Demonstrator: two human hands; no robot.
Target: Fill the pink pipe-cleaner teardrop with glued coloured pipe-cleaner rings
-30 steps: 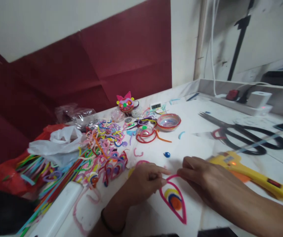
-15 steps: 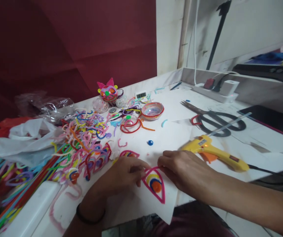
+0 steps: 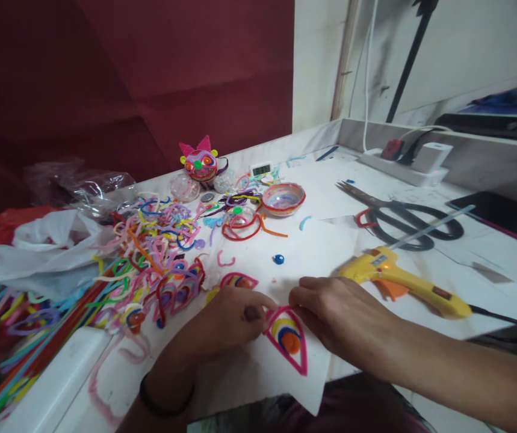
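At the near edge of the table, a pipe-cleaner eye [image 3: 291,343] with a pink outline, yellow and blue bands and an orange centre lies on white paper [image 3: 310,391]. My left hand [image 3: 231,322], with a dark band at the wrist, pinches the upper left of the pink outline. My right hand [image 3: 328,307] has its fingers closed on the outline's upper right end; its fingertips are partly hidden. Just beyond the left hand lies a second pink-edged eye [image 3: 240,281], partly covered by it. A small blue coil [image 3: 278,259] sits further back.
A yellow glue gun [image 3: 402,282] lies to the right, with large scissors [image 3: 402,219] behind it. Heaped pipe cleaners [image 3: 163,228] cover the left. A decorated cat-like head [image 3: 200,165], a colourful bowl [image 3: 284,199] and a power strip [image 3: 402,168] stand at the back.
The view has shifted slightly, so most things appear a little further right. Both hands keep their hold on the pink outline, with hardly any movement of their own.
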